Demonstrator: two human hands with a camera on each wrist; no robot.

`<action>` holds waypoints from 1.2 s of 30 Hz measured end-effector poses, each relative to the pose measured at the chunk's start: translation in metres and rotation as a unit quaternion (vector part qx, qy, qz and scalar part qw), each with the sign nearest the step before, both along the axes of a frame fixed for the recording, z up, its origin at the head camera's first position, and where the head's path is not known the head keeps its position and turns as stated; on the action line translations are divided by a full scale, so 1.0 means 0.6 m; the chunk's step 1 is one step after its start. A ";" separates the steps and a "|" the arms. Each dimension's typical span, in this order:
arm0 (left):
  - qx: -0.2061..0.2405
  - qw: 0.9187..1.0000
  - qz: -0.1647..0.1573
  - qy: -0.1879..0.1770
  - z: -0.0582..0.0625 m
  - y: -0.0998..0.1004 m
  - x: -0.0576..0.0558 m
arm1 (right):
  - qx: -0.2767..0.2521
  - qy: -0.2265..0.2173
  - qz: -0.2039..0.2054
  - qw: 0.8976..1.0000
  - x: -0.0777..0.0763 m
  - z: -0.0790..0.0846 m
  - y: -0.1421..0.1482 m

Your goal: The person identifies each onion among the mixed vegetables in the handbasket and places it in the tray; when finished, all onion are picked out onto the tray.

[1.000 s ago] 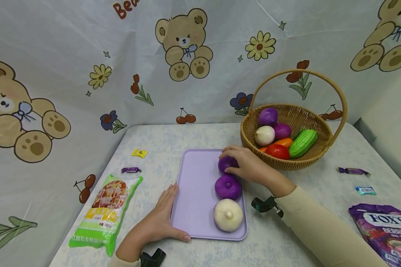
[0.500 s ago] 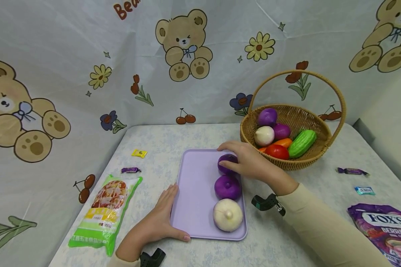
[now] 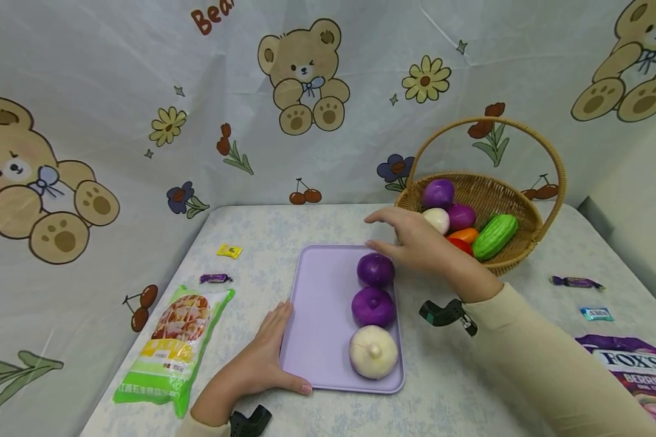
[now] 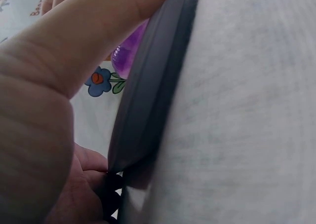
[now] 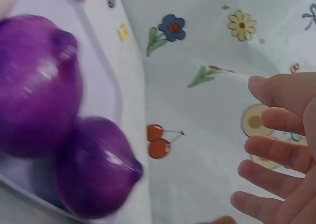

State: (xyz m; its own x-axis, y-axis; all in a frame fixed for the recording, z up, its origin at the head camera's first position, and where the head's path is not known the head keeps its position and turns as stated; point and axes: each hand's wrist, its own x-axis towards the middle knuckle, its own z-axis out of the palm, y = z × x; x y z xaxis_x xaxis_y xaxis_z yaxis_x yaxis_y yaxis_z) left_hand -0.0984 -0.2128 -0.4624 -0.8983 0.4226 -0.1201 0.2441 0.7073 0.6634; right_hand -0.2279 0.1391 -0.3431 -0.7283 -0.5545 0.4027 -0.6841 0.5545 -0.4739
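A lilac tray (image 3: 322, 303) lies on the table with a column of onions along its right side. Farthest back is a purple onion (image 3: 376, 270), with a second purple onion (image 3: 373, 307) in the middle and a white onion (image 3: 373, 352) nearest me. My left hand (image 3: 262, 358) rests at the tray's left front corner, fingers along the edge and thumb at the front rim. Above and behind the far onion hovers my right hand (image 3: 423, 246), fingers spread and holding nothing. In the right wrist view its fingers (image 5: 276, 150) are apart from both purple onions.
A wicker basket (image 3: 503, 182) at the back right holds onions, a tomato, a carrot and a green bumpy gourd (image 3: 494, 237). A green-white food bag (image 3: 177, 346) and small candies lie left. A purple FOX'S bag (image 3: 634, 370) and wrapped candies lie right.
My right hand has let go of the far purple onion and lifted up and right toward the basket. The onion stays on the tray. My left hand has not moved.
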 end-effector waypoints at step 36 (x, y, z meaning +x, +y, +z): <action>0.000 1.000 0.001 -0.001 -0.001 -0.001 0.003 | 0.034 -0.103 -0.146 0.983 -0.077 0.043 0.144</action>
